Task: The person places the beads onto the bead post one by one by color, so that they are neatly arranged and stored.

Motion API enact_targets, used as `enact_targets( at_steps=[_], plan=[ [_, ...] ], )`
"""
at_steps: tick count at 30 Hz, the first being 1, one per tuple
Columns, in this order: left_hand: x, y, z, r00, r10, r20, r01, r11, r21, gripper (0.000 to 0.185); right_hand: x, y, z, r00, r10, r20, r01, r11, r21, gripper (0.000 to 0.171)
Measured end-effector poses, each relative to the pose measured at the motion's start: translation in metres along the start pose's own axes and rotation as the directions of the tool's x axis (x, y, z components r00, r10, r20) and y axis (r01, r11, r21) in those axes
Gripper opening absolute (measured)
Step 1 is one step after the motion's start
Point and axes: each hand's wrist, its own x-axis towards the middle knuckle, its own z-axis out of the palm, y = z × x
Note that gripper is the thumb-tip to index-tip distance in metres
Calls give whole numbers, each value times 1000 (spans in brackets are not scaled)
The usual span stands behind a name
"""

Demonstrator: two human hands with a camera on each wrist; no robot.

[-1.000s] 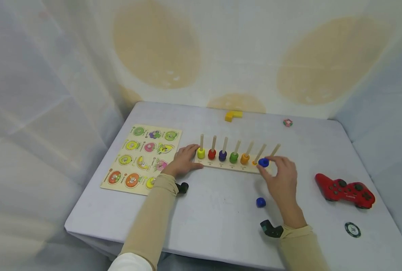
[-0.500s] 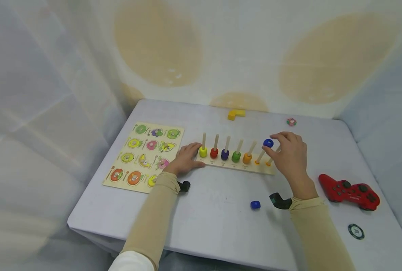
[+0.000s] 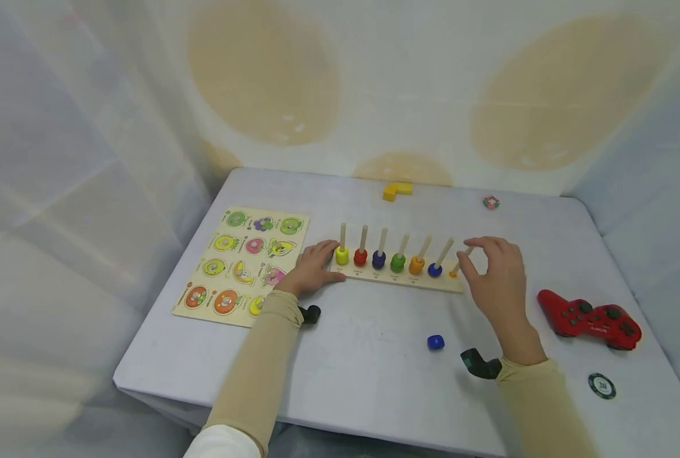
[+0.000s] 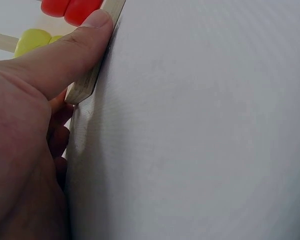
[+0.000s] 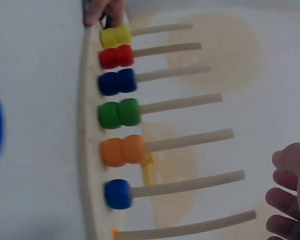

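Observation:
My left hand (image 3: 313,272) holds the left end of a wooden peg board (image 3: 399,280). In the left wrist view its thumb (image 4: 85,37) lies along the board's front edge, the other fingers behind the end. Pairs of yellow, red, dark blue, green and orange beads (image 5: 122,151) are threaded on the first pegs. A single blue bead (image 5: 118,194) sits at the foot of the sixth peg. The last peg (image 5: 190,227) carries no bead. My right hand (image 3: 497,280) is beside that peg's tip with nothing between thumb and fingers. Another blue bead (image 3: 436,342) lies on the table before the board.
A fruit puzzle board (image 3: 205,286) lies at the left, partly under my left forearm. A red game controller (image 3: 590,319) and a round chip (image 3: 602,385) lie to the right. Yellow blocks (image 3: 397,190) and a small red-and-green piece (image 3: 491,202) are at the back.
My right hand has carried a blue bead up over the sixth peg and let it go; the bead now sits at that peg's foot. My left hand has stayed on the board.

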Motion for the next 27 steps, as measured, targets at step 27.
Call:
enact_targets(
  at_steps=[27],
  plan=[
    [1, -2, 1, 1000, 1, 0, -1, 1000, -7, 88, -131, 16, 15, 869, 226, 440, -208, 974, -90, 33]
  ],
)
